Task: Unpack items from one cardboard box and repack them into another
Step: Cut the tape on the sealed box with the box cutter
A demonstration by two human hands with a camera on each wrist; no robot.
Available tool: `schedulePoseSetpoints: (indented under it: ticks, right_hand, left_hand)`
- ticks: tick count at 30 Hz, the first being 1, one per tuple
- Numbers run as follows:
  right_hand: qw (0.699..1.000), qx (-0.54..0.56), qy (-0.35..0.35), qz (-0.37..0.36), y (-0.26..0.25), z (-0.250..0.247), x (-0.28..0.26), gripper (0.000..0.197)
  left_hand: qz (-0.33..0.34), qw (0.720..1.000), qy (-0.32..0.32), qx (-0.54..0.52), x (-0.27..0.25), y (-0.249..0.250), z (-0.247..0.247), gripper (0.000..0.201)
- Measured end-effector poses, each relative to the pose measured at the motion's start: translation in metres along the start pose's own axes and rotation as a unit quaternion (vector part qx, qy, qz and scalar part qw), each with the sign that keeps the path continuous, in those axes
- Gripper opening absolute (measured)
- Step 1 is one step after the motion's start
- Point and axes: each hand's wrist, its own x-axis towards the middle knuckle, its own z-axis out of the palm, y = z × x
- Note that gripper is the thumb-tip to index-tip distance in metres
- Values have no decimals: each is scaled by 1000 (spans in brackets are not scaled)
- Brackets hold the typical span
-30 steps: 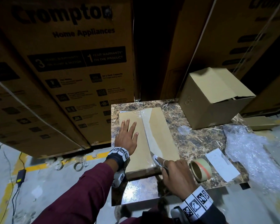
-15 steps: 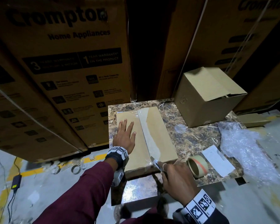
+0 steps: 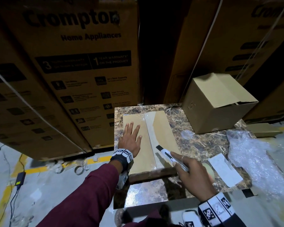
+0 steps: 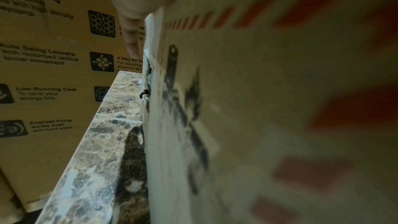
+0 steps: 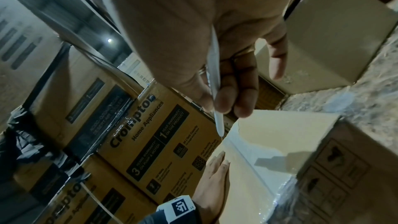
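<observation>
- Brown corrugated cardboard, flat rectangular sealed box [image 3: 147, 141], lies on the dark marble-patterned counter [image 3: 203, 145] at its left part, near edge toward the person; a strip of clear tape [image 3: 152, 136] runs down the top seam
- Long axis of the box runs away from the person, near end to far end, leaning slightly right at the far end; the tape seam follows the same line
- Left hand [image 3: 129, 140] rests flat on the left flap, fingers straight and spread, holding nothing, just pinning the box
- Right hand [image 3: 193, 176] grips a white utility knife [image 3: 169, 156]; fingers and thumb curl round the handle, dark tip aimed forward-left at the seam, above the near stretch of tape; contact with the tape cannot be told
- Handling, as judged: cardboard stiff along edges, flaps springy once cut; tape film slick, so the knife may skid; weight unknown, contents hidden. Best held by flat palm on one flap beside the seam, fingers well clear of the cut line; for lifting, by the two long sides
- Second plain brown cardboard box [image 3: 220, 102], taller, flaps loosely folded, stands at the far right of the counter, apart from the first
- Clear bubble wrap [image 3: 256, 161] and white paper slip [image 3: 225, 171] at the right edge
</observation>
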Motion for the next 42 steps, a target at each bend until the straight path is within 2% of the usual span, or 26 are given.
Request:
schedulePoseSetpoints:
  ticks: [3, 7, 14, 21, 27, 33, 42]
  right_hand:
    - [998, 55, 7, -43, -5, 5, 23, 36]
    - [996, 47, 28, -71, -26, 15, 64, 36]
    - [997, -61, 45, -27, -48, 37, 146, 35]
    - [987, -152, 45, -24, -57, 47, 189, 31]
    - [988, -147, 35, -5, -58, 59, 198, 29]
    - [982, -183, 41, -30, -60, 61, 199, 30]
    - [973, -225, 12, -58, -74, 43, 198, 18]
  left_hand:
    - [7, 1000, -1, -7, -1, -1, -1, 57]
    - [9, 1000, 2, -15, -1, -1, -1, 57]
    - [13, 1000, 4, -19, 2, -5, 3, 58]
    - [5, 1000, 9, -29, -1, 0, -3, 57]
    - [17, 999, 21, -37, 1, -4, 2, 56]
    - [15, 999, 30, -40, 3, -6, 5, 56]
    - [20, 998, 35, -44, 4, -6, 6, 57]
